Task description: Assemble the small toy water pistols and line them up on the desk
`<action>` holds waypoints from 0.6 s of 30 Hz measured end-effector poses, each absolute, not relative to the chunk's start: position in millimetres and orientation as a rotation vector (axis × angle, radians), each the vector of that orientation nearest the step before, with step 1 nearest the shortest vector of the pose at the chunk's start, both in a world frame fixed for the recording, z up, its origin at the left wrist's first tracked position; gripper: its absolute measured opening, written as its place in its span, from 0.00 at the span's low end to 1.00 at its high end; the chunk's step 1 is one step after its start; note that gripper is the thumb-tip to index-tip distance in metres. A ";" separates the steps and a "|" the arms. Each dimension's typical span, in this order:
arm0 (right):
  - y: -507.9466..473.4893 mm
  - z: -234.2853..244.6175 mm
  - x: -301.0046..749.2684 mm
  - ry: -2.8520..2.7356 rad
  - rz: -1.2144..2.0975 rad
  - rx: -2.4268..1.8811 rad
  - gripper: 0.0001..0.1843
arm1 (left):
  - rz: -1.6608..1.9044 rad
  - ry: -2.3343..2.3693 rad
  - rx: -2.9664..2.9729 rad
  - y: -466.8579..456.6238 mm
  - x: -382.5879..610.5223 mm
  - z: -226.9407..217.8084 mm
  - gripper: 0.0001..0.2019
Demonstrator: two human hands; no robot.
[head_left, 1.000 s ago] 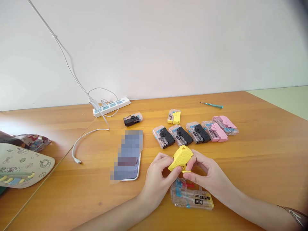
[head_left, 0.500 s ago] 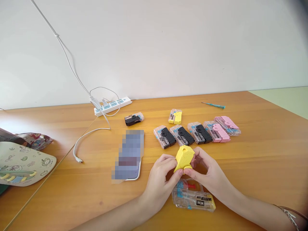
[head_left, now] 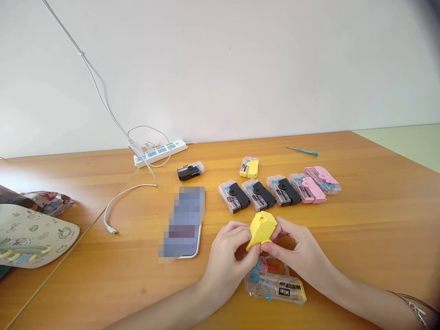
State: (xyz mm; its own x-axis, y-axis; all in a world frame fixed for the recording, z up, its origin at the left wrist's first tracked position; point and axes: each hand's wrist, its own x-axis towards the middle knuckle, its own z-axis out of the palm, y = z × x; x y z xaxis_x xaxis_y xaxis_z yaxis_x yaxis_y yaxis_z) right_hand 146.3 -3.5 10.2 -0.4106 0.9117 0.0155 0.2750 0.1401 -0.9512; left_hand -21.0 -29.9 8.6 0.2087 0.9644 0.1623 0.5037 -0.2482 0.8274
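Both my hands hold a folded yellow plastic toy water gun (head_left: 261, 230) above the table. My left hand (head_left: 228, 252) grips its lower left side, and my right hand (head_left: 292, 245) pinches its lower right side. Just below my hands lies an opened transparent "Mini Water Gun" package (head_left: 275, 287) with a red part inside. My fingers hide the lower part of the yellow gun, and the gun hides none of the package's label.
Beyond my hands stand several packaged black, pink and yellow toy guns (head_left: 257, 195). To the left lie a pixelated phone (head_left: 182, 224), a white cable (head_left: 125, 198), a power strip (head_left: 160, 153) and a patterned bag (head_left: 30, 234). A small screwdriver (head_left: 302, 151) lies near the wall.
The yellow gun has turned in my fingers and now looks more compact and upright, with its left-pointing end no longer sticking out. My hands have shifted slightly around it.
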 end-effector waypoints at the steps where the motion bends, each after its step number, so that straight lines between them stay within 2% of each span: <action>1: -3.2 10.0 146.1 -1.801 1.267 -1.138 0.12 | 0.939 1.358 1.857 -30.1 -20.8 9.4 0.10; 5: 0.5 9.0 145.4 -1.829 1.189 -1.146 0.09 | 0.964 1.362 1.903 -31.0 -20.9 12.2 0.10; 9: 5.1 9.4 147.3 -1.828 1.247 -1.041 0.15 | 0.973 1.365 1.970 -32.5 -21.9 11.9 0.08; 14: 13.8 10.8 156.2 -1.784 1.389 -0.932 0.09 | 0.953 1.328 2.041 -35.0 -22.6 11.8 0.04; 18: 27.9 9.5 165.6 -1.527 1.441 -1.008 0.14 | 0.832 1.310 2.101 -40.2 -22.2 15.0 0.12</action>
